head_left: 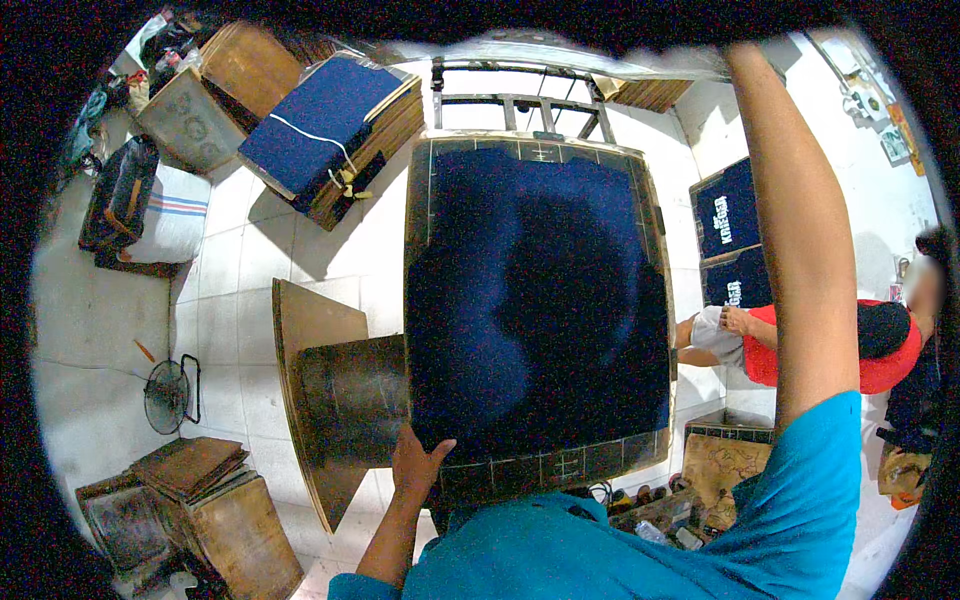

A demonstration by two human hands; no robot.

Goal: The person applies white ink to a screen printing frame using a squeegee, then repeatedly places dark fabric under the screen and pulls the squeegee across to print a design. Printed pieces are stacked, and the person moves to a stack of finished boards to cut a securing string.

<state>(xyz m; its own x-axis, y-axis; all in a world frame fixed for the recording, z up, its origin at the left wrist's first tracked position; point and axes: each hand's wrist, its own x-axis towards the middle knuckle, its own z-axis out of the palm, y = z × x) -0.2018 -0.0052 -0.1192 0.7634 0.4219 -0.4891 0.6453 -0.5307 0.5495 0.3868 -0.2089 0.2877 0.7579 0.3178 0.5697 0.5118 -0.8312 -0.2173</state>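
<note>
A dark navy cloth (535, 310) lies flat on a square gridded board (550, 463) in the middle, with shadow across much of it. My left hand (420, 455) rests at the board's lower-left corner, touching the cloth's edge, thumb spread from the fingers. My right arm reaches up along the right side to a pale, glossy edge (600, 58) at the top; the hand itself is hidden beyond it.
Stacked boards stand upper left (310, 130) and lower left (225, 510), beside a bag (170, 215) and fan (166, 395). A brown panel (300, 300) adjoins the board. Printed navy panels (725, 210) and another person in red (880, 370) are at right.
</note>
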